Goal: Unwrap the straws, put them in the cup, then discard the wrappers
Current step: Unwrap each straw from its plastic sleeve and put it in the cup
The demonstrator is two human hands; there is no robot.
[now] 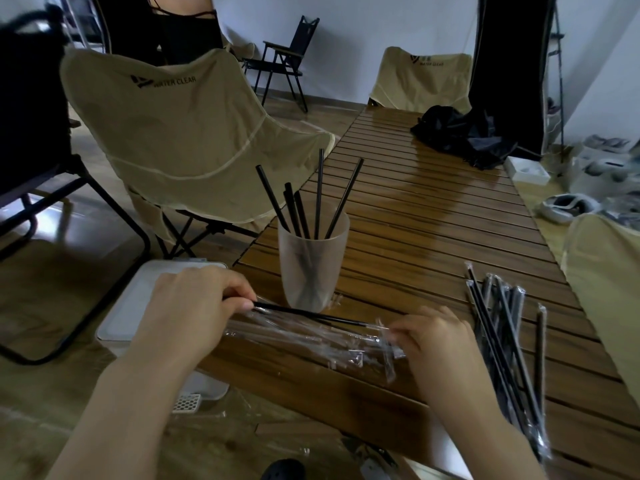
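Hiding its own fingertips, the left hand [188,306] pinches one end of a thin black straw [311,315] above the table [433,220]; the right hand [436,336] pinches its clear wrapper [381,325], blurred among empty wrappers, near the cup [311,265]

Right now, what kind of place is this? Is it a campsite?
Probably indoors, a room set up with camping gear, not a real campsite. There are tan folding chairs, a slatted wooden table and a plain white wall behind. On the table, a cup holds black straws.
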